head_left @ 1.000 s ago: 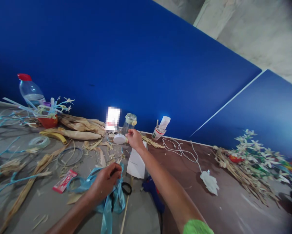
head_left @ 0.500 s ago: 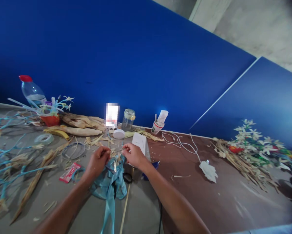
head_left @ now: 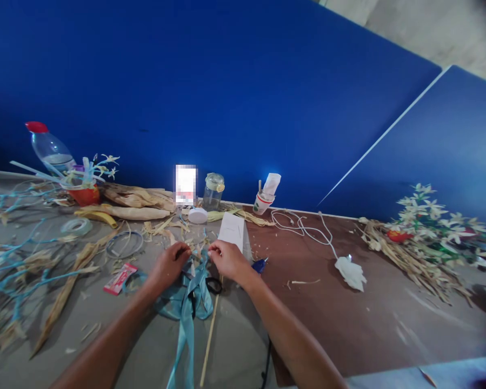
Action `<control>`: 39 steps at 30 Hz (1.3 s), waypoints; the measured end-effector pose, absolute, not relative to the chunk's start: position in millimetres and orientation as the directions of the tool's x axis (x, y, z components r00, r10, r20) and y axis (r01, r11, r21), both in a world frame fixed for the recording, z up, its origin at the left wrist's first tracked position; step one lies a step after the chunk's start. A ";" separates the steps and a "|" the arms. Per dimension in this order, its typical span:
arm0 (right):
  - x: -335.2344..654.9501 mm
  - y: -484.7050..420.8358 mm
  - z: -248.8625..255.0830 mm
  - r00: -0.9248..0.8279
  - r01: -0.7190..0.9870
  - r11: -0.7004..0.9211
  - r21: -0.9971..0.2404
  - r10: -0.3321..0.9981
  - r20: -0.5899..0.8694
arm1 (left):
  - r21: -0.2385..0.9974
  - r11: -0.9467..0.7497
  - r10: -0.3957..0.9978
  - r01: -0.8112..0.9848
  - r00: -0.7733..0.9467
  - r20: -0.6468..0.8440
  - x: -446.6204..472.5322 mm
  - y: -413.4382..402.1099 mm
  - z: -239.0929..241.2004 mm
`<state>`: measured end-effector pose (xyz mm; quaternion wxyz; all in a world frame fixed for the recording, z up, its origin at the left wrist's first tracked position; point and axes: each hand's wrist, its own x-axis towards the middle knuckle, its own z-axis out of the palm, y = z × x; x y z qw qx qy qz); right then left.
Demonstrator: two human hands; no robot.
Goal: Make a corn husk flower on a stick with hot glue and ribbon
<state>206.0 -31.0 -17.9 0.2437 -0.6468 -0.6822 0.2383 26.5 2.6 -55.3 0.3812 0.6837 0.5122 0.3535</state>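
Over the middle of the worktable, my left hand (head_left: pixel 172 266) is closed in a pinch, its fingertips pointing right. My right hand (head_left: pixel 228 260) pinches opposite it, a short gap away. What the fingers grip is too small to make out; thin pale and blue bits show between them. Just below both hands lies a heap of light blue ribbon (head_left: pixel 187 316), one long end trailing toward me. Black scissor handles (head_left: pixel 214 285) poke out beside the ribbon, near a thin wooden stick (head_left: pixel 209 346). A pink-red packet (head_left: pixel 120 278) rests left of my left hand.
Dried corn husks (head_left: pixel 141 197), a lidded jar (head_left: pixel 213 192) and a paper cup (head_left: pixel 263 202) line the blue partition. Blue-wrapped stems (head_left: pixel 19 292) spread on the left. White flowers (head_left: pixel 431 216) stand at right; a white cable (head_left: pixel 313 232) crosses the brown board.
The view has shifted slightly. My hands stay above the ribbon, both still pinching, with the left hand's fingertips a little closer to the right hand's.
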 end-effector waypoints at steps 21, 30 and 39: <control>192.6 -15.5 -15.5 0.049 0.754 -0.048 -0.655 0.999 -0.017 | 0.962 -0.102 0.989 0.252 0.132 0.070 30.5 -3.4 -40.8; 194.1 -23.3 -11.1 0.018 -0.107 -0.058 -0.993 0.998 -0.060 | 0.983 0.156 0.876 -0.099 0.474 -0.091 38.2 -15.0 -34.7; 187.2 -27.1 -12.3 0.010 -0.093 -0.044 -0.995 0.999 -0.045 | 0.917 0.309 0.810 -0.251 0.574 -0.116 40.7 -20.8 -40.0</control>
